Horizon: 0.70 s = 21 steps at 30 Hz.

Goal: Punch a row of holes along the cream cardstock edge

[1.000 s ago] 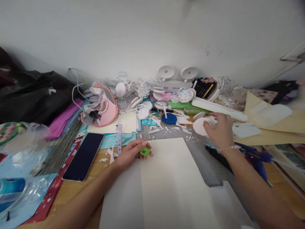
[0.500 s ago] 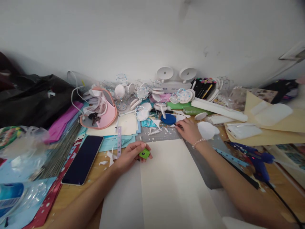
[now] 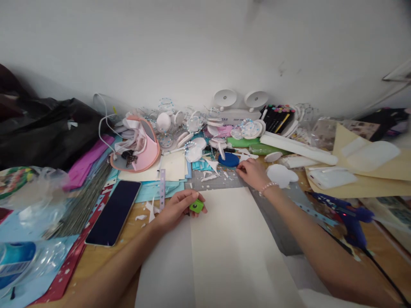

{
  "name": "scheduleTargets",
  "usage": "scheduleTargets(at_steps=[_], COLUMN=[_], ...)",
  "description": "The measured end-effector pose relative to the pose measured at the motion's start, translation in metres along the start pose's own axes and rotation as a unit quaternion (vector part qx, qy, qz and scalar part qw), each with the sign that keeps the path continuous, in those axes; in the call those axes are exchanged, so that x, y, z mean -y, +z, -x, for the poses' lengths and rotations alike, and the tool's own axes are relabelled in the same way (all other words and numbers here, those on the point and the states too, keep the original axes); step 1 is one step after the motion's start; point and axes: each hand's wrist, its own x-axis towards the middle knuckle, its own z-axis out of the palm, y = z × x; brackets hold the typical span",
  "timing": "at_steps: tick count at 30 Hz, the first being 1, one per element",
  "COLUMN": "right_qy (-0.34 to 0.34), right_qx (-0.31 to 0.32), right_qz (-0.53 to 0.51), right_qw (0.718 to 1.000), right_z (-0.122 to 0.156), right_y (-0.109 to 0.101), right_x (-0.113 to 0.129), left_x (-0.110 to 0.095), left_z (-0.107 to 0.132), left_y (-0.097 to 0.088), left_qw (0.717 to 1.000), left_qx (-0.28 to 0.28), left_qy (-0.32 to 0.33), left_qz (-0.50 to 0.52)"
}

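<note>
My left hand [image 3: 178, 206] is closed around a small green punch [image 3: 196, 206] at the left edge of a cream sheet of paper [image 3: 234, 248]. My right hand [image 3: 253, 173] rests beyond the sheet's far edge, fingers curled among white paper scraps, beside a blue round lid [image 3: 228, 160]. Whether it pinches anything is hidden. A white foam disc [image 3: 281, 175] lies just right of that hand.
A dark phone [image 3: 114, 211] lies at the left by a lilac ruler [image 3: 162, 183]. A pink pouch [image 3: 141, 147], a white twin-disc device [image 3: 239, 105], markers [image 3: 278, 117] and a white roll [image 3: 297, 147] crowd the back. A blue glue gun [image 3: 348, 216] lies at the right.
My right hand let go of the white foam disc at the right and moved left to the scraps near the blue lid. My left hand has stayed on the green punch.
</note>
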Motion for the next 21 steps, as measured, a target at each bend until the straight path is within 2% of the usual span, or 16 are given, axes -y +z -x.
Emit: scheduleTargets(at_steps=[6, 9, 14, 18, 21], right_qy=[0.001, -0.019, -0.046, -0.071, -0.102], right_qx=[0.003, -0.015, -0.062, -0.132, -0.118], right_qz=[-0.043, -0.058, -0.115, -0.172, -0.184], right_qw=[0.999, 0.998, 0.99, 0.974, 0.971], right_z=[-0.007, -0.005, 0.01, 0.026, 0.033], right_y=[0.004, -0.002, -0.042, -0.079, -0.087], right_x=[-0.001, 0.0, 0.009, 0.023, 0.035], left_x=[0.0, 0.0, -0.002, -0.002, -0.001], left_z=[-0.002, -0.004, -0.004, -0.004, -0.004], left_y=[-0.006, -0.01, -0.011, -0.012, -0.013], left_qw=[0.997, 0.99, 0.981, 0.977, 0.976], left_qx=[-0.001, -0.015, -0.031, -0.032, -0.027], left_qy=[0.0, -0.013, -0.035, -0.04, -0.036], left_qz=[0.083, 0.14, 0.189, 0.205, 0.212])
